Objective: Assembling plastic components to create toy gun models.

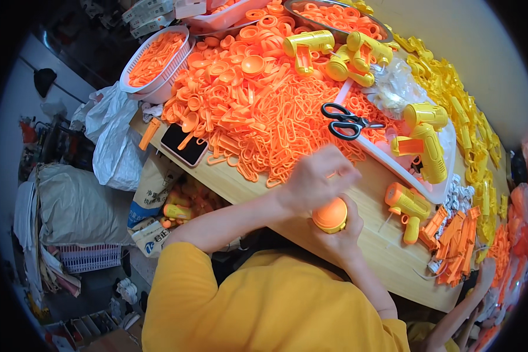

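My right hand [348, 232] is wrapped round a yellow toy hair dryer body with a round orange end cap [330, 215] facing up, near the table's front edge. Just above it, my left hand [317, 179] hovers with curled fingers, slightly blurred; what it pinches, if anything, I cannot make out. Beyond that hand spreads a heap of small orange loops [270, 123]. Black-handled scissors [345, 122] lie on the loops and the edge of a white tray [387, 167]. To the right rests an orange and yellow toy hair dryer [409, 202].
Orange rings and caps [234, 64] pile up behind, beside a white basket [152, 82] of orange strips. Yellow toy bodies [428, 149] sit on the tray. Orange handle pieces [454, 243] lie at right. A phone [185, 144] lies at the left edge. Another person's arm [466, 305] reaches in.
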{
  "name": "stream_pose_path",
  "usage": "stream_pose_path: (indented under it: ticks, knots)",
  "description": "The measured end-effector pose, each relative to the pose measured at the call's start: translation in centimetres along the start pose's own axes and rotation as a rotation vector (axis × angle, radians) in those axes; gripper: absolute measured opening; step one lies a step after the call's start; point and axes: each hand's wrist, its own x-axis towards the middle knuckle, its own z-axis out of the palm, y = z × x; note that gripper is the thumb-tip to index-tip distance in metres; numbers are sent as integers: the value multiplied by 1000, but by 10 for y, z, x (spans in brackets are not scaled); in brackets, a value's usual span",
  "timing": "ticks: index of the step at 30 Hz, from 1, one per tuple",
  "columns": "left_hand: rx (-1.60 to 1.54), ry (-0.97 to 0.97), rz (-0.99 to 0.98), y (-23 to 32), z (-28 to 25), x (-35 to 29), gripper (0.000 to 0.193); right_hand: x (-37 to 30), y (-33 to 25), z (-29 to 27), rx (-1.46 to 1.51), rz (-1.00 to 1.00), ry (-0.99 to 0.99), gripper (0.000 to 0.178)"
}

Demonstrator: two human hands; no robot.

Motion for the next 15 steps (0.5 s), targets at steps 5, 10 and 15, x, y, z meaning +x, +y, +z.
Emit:
stream_pose_path:
  ticks: [5, 10, 15]
  knots:
    - [588, 427, -122, -86, -112, 43, 12, -5, 2, -12, 51, 7, -6, 67]
    - [1042, 304, -388, -146, -171, 48, 21, 2, 0, -7, 2, -29, 16, 69]
    - [977, 276, -210, -153, -168, 46, 15, 1, -3, -10, -25, -21, 47, 71]
